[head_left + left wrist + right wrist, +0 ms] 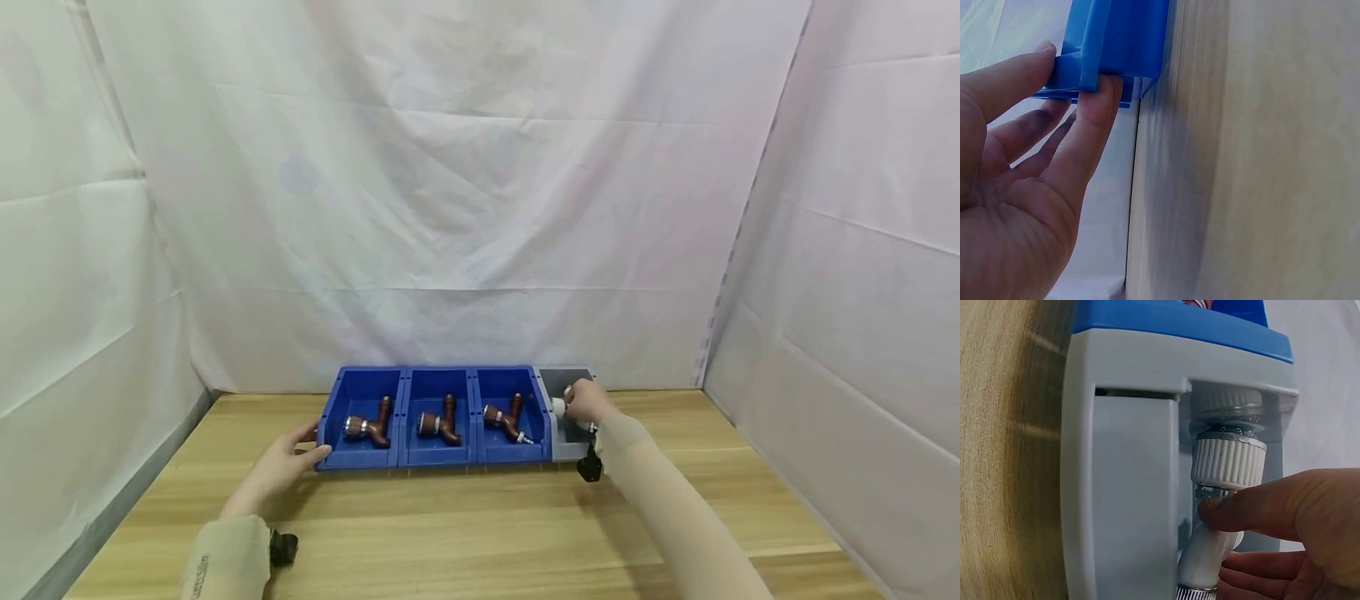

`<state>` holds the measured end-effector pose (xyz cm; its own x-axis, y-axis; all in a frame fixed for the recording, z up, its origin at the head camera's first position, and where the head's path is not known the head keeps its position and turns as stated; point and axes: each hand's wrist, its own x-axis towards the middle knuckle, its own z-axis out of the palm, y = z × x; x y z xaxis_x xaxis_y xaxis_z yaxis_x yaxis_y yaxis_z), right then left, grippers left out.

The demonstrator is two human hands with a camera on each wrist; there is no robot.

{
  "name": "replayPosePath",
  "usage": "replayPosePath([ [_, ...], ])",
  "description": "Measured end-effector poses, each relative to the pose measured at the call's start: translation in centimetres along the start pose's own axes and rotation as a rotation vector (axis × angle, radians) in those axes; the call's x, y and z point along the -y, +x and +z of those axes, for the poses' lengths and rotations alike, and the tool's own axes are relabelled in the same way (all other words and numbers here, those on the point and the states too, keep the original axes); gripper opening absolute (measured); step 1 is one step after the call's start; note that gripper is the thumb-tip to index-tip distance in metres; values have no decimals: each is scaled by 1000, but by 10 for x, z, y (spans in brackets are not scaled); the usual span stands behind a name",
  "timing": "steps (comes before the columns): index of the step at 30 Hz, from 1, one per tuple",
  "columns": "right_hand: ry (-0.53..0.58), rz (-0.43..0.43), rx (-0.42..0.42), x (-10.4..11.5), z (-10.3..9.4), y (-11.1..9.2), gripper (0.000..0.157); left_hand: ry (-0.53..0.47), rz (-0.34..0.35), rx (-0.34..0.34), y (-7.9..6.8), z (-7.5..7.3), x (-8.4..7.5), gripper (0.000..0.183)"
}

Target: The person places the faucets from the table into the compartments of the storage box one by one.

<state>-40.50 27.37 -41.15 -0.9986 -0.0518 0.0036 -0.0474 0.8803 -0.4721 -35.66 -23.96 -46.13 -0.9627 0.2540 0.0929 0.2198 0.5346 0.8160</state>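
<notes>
My right hand (592,401) reaches into the grey bin (573,452) at the row's right end and holds a white tap. In the right wrist view, the thumb lies on the body of the white tap (1207,556), just below its ribbed knob; the other fingers are partly hidden behind it. My left hand (281,461) grips the left blue bin (367,460) by its outer edge, with the thumb on one side of the blue plastic and fingers on the other in the left wrist view. A brown tap (369,427) lies inside that bin.
Two more blue bins, the middle one (437,457) and the right one (513,454), each hold a brown tap. All the bins stand side by side on a wooden table (450,533), before a white cloth backdrop (465,208). White cloth also hangs at both sides.
</notes>
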Motion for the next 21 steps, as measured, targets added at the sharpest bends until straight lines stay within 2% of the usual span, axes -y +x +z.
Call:
replayPosePath([
  [6,-5,-14,-16,-1,3,-1,41,9,7,-1,0,0,1,68],
  [15,4,12,-21,-3,8,-2,40,21,10,5,-1,-1,3,67],
  [21,-16,24,-27,-4,8,-1,40,-6,-4,6,0,0,2,66],
])
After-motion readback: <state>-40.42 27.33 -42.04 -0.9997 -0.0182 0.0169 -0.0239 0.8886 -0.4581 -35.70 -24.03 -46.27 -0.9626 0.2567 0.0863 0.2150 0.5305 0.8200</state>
